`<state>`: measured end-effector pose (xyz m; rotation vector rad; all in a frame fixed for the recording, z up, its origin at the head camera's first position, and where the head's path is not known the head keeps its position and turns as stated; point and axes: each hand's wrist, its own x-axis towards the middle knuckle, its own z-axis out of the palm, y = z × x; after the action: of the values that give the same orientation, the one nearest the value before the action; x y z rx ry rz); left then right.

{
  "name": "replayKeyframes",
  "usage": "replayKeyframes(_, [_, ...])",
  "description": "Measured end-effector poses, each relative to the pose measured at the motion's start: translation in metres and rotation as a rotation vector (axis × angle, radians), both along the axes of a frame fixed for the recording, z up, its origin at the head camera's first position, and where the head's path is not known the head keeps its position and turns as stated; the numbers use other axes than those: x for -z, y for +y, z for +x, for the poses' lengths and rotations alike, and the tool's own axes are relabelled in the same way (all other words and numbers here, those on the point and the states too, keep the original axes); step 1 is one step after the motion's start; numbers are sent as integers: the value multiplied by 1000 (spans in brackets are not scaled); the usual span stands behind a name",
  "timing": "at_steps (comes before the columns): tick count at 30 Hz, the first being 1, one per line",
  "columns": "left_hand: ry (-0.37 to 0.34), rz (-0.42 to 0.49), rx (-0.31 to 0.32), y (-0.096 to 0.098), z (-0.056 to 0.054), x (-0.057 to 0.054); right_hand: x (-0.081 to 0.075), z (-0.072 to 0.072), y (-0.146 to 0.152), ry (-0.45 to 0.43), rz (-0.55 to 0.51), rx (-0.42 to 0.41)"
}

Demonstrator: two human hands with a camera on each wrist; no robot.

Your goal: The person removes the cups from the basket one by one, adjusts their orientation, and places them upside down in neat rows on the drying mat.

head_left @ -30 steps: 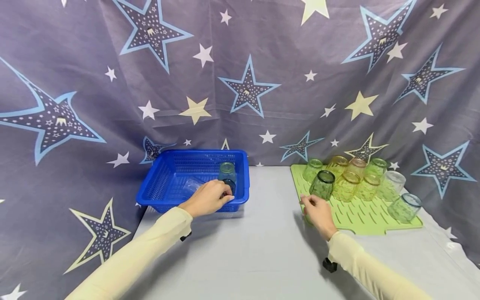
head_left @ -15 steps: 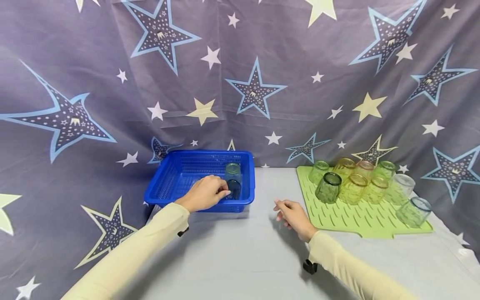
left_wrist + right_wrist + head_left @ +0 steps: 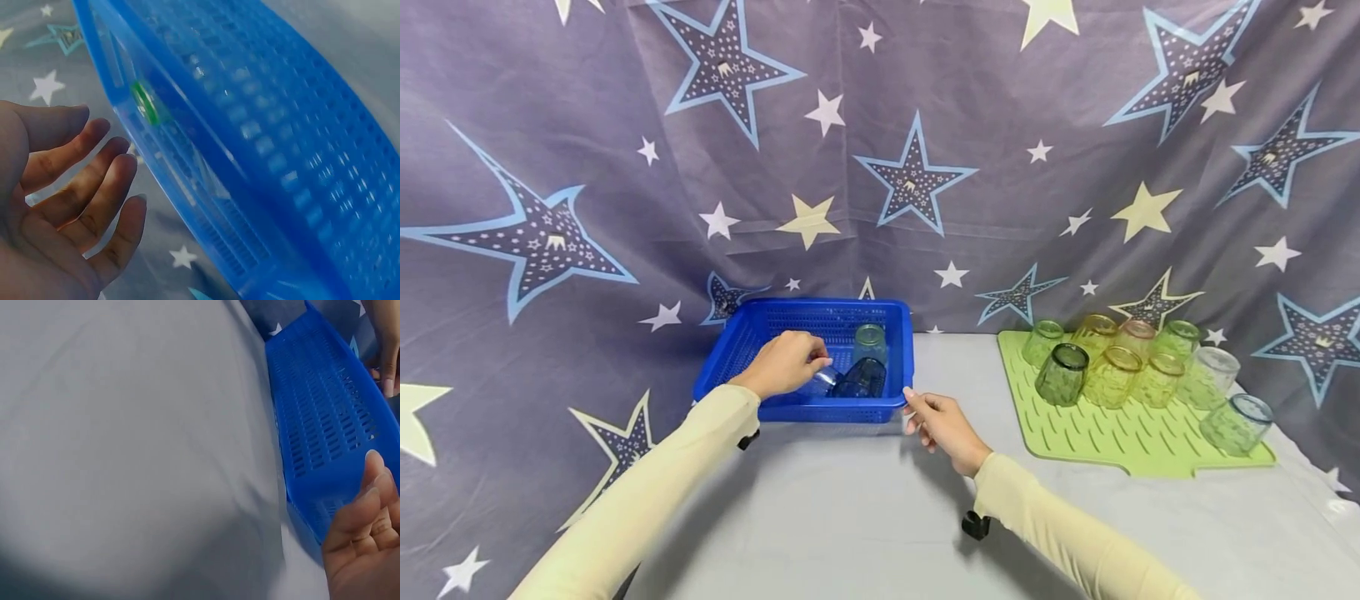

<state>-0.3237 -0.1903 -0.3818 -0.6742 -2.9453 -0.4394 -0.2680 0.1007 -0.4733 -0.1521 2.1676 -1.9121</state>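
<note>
My left hand (image 3: pixel 786 362) hovers over the front of the blue basket (image 3: pixel 831 407), its fingertips near a clear glass (image 3: pixel 826 379). Beside that glass a dark blue glass (image 3: pixel 861 379) lies tilted, with a greenish glass (image 3: pixel 870 340) behind it. In the left wrist view nothing shows between the loosely bent fingers (image 3: pixel 115 181). My right hand (image 3: pixel 946 429) has its fingertips right at the basket's front right corner. Seen from the right wrist, the fingers (image 3: pixel 356 515) overlap the basket's corner and hold no glass.
On the right, a green drying mat (image 3: pixel 1075 442) bears several coloured glasses standing upside down, including a dark green glass (image 3: pixel 1062 375) at the left and a pale glass (image 3: pixel 1236 423) near the right edge. A star-patterned curtain (image 3: pixel 880 267) hangs behind the white table (image 3: pixel 850 517).
My right hand has moved left from the mat to the basket's corner. My left hand has shifted left, away from the dark blue glass, which has tipped over.
</note>
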Motion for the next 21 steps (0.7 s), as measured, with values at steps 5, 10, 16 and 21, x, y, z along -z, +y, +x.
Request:
replayKeyframes(5, [-24,-30,-46,-14,-13,-3,-1,-1,1,-6,-32,8])
replayKeyframes(10, [-87,-70,-119,-31,-22,-7,-4,-3,0,-10,-30,3])
replayKeyframes(16, [-198,-117,-149,-46,-30,4,-2,-5,1,-11,-30,-8])
replayKeyframes(21, [-223,-146,-140,-52,-33,11,-2,-9,5,-10,-46,-4])
